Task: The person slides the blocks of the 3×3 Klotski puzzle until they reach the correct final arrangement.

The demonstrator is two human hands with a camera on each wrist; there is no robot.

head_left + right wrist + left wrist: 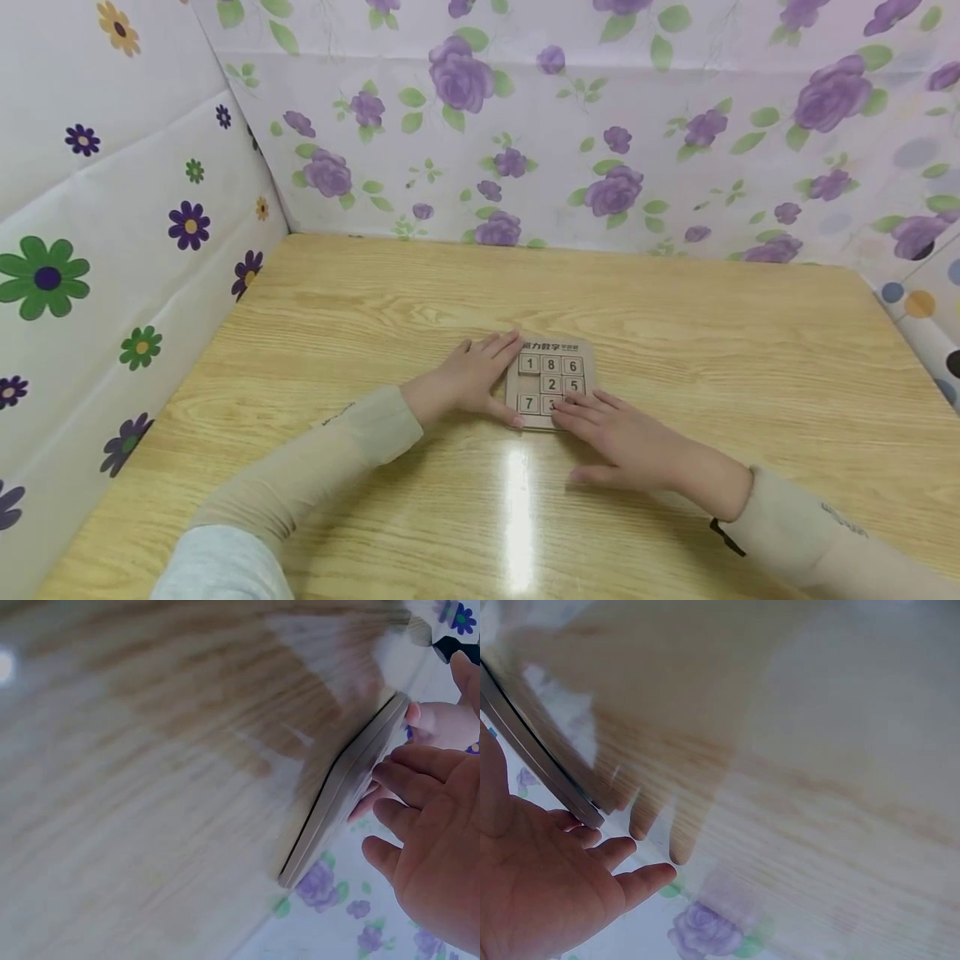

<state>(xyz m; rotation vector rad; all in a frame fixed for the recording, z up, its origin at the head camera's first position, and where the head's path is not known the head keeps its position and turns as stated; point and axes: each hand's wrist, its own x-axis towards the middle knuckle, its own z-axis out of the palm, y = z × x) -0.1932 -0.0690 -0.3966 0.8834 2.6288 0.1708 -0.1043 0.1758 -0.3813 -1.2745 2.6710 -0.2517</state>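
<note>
A flat wooden number slide puzzle [587, 354] lies on the table, with Chinese lettering along its top edge. Its visible tiles read 1, 8, 6 in the top row, 2 and 5 in the middle, 7 and 3 below; an open slot shows at the middle left. My left hand [474, 377] rests against the puzzle's left side, fingers near the top corner and thumb by the bottom one. Over the lower right tiles, my right hand [633, 440] lays nearly straight fingertips and hides the corner tile. The left wrist view shows the puzzle's edge [536, 754] beside spread fingers.
The wood-grain table [420, 292] has a glossy surface with a bright reflection below the puzzle. A purple-flowered sheet [525, 117] hangs behind it, and a daisy-patterned sheet [112, 208] stands at the left. Dotted cloth [918, 304] borders the right side.
</note>
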